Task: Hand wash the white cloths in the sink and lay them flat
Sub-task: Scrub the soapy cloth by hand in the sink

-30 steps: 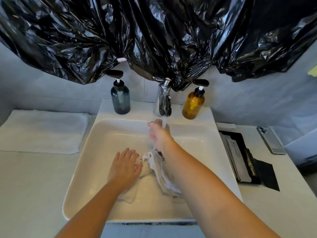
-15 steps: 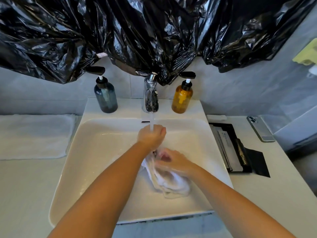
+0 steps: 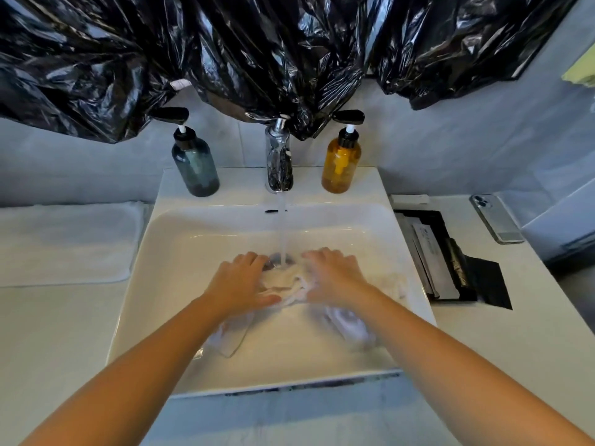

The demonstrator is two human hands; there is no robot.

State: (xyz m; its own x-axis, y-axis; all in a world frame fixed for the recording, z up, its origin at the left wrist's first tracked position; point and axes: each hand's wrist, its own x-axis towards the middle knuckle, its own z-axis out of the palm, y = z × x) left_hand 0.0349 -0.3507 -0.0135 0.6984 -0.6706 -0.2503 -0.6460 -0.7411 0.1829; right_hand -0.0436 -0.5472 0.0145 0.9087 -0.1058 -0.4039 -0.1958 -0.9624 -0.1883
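A wet white cloth [image 3: 291, 286] lies bunched on the bottom of the white sink [image 3: 180, 284], its ends trailing back under my wrists. My left hand [image 3: 241, 281] lies palm down on the cloth's left part, fingers stretched toward the drain. On the right part my right hand [image 3: 335, 275] presses palm down, its fingers slightly bent. Water runs from the chrome tap [image 3: 279, 159] and lands between my two hands. The cloth under my palms is hidden, and the hands are a little blurred.
A folded white towel [image 3: 64, 243] lies flat on the counter left of the sink. A blue-grey pump bottle [image 3: 194, 165] and an amber pump bottle [image 3: 341, 162] flank the tap. A black tray [image 3: 450, 262] and a phone [image 3: 497, 218] sit on the right. Black plastic sheeting [image 3: 257, 53] hangs overhead.
My left hand came down from under the tap's stream. Both hands have moved apart and now press side by side on the cloth, which is spread wider across the sink bottom.
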